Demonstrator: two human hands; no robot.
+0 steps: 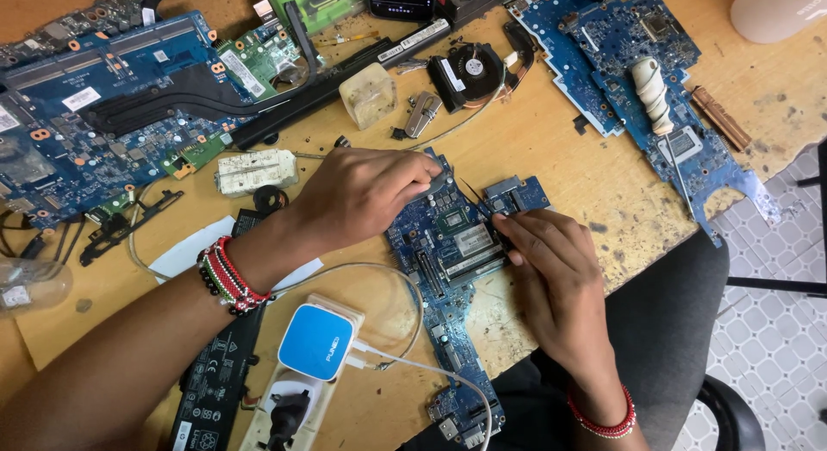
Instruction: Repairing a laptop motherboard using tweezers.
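Observation:
A blue laptop circuit board (448,270) lies on the wooden table (560,158) in front of me. My left hand (357,197), with a beaded bracelet at the wrist, rests on the board's upper left corner with its fingers curled over something small and grey that I cannot make out. My right hand (551,274), also with a red bracelet, lies on the board's right side, fingertips pressing on its edge by the silver chip (454,218). Neither hand lifts the board.
A large blue board with a black heat pipe (103,98) fills the upper left; another blue board (637,72) lies upper right. A fan (469,70), a white power strip with a blue plug (314,343), a black battery (211,386) and a white cable (405,330) crowd the table.

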